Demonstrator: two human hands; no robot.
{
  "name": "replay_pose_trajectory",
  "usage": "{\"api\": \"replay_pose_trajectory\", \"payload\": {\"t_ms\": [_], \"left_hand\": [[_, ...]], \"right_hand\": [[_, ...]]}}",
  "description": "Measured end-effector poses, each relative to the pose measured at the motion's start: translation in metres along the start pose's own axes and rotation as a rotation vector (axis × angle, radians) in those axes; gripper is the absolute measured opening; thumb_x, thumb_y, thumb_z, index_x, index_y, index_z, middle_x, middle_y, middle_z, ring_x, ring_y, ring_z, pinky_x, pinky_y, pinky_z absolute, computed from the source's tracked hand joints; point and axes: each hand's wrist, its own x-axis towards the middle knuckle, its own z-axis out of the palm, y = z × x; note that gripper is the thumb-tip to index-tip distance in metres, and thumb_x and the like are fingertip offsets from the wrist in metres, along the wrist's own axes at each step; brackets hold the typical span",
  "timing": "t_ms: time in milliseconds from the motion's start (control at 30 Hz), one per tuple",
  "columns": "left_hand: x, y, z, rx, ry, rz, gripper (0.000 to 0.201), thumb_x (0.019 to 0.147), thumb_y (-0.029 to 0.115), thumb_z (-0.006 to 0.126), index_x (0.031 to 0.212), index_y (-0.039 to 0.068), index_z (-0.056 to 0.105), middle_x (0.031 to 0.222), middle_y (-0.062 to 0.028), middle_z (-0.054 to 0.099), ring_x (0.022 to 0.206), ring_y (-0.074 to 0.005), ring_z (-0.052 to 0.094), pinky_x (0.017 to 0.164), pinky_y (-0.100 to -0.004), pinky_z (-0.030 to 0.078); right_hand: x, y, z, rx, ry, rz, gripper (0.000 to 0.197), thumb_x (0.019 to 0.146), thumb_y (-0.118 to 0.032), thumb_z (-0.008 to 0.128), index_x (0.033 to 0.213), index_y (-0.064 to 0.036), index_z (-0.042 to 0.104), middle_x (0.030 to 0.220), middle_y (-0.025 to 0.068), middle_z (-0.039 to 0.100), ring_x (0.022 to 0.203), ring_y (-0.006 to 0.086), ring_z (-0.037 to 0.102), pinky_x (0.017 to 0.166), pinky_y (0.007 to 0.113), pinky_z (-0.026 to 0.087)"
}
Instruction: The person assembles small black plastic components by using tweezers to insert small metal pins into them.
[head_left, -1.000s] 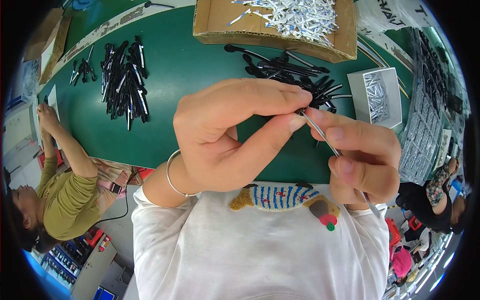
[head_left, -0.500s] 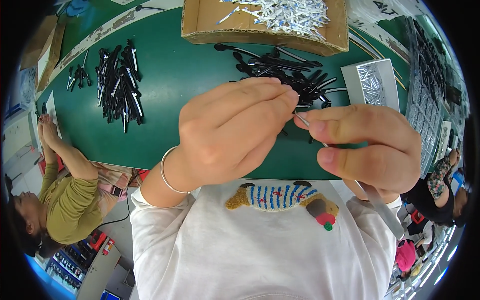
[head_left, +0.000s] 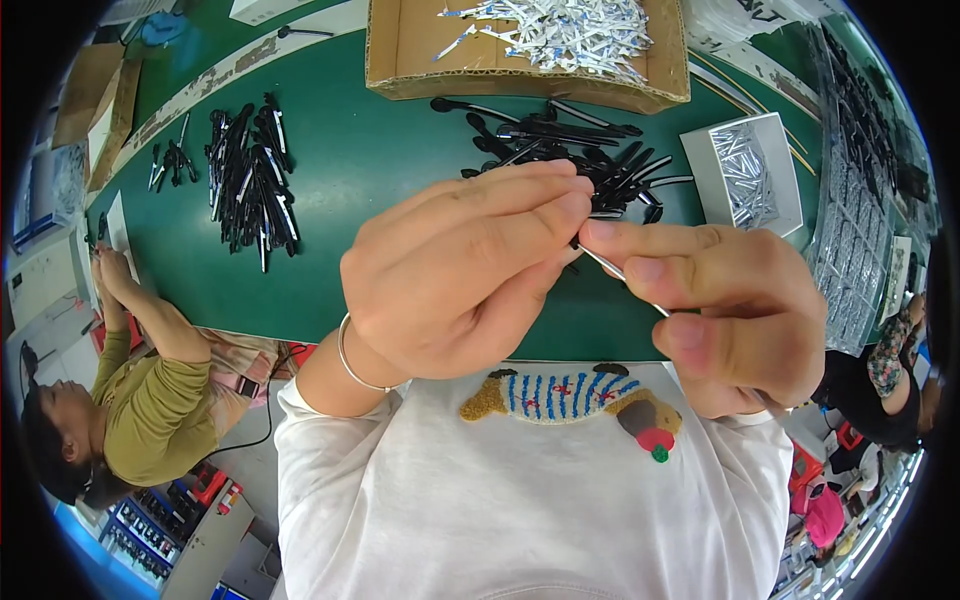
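Note:
My left hand (head_left: 455, 275) and my right hand (head_left: 735, 310) meet close to the camera, above the green table (head_left: 370, 170). My right hand pinches a thin silver metal rod (head_left: 625, 280) between thumb and fingers. My left fingertips close on the rod's upper end, where a small dark piece shows; what it is I cannot tell. A thin bracelet circles my left wrist. Behind the hands lies a heap of black pen-like parts (head_left: 575, 150).
A cardboard tray (head_left: 400, 60) with several silver strips stands at the back. A white box of metal rods (head_left: 745, 175) sits at the right, beside trays of dark parts (head_left: 850, 200). Another pile of black parts (head_left: 250, 180) lies at the left. A person in an olive top (head_left: 140, 400) sits lower left.
Both hands have come closer to the camera and a little to the right, still pinched together on the rod.

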Motion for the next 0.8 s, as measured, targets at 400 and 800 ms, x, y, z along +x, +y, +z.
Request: {"api": "replay_pose_trajectory", "payload": {"t_ms": [400, 800], "left_hand": [[0.002, -0.002, 0.001, 0.164, 0.088, 0.023, 0.024, 0.066, -0.007, 0.068, 0.089, -0.004, 0.068, 0.089, -0.017, 0.066, 0.077, -0.0274, 0.066, 0.063, -0.0318, 0.054], [-0.001, -0.007, 0.007, -1.123, 0.358, -0.609, 0.021, 0.089, 0.004, 0.054, 0.108, -0.003, 0.059, 0.099, -0.0164, 0.064, 0.091, -0.0242, 0.064, 0.072, -0.0303, 0.056]], "right_hand": [[0.005, 0.023, -0.012, 0.076, 0.226, -0.09, 0.008, 0.09, -0.006, 0.047, 0.097, -0.0024, 0.048, 0.092, 0.0187, 0.059, 0.098, 0.0418, 0.059, 0.089, 0.054, 0.047], [0.004, 0.026, 0.024, 0.095, 0.248, 0.446, 0.017, 0.068, -0.001, 0.072, 0.083, -0.0035, 0.063, 0.066, -0.0018, 0.056, 0.045, 0.0051, 0.033, 0.041, 0.019, 0.026]]}}
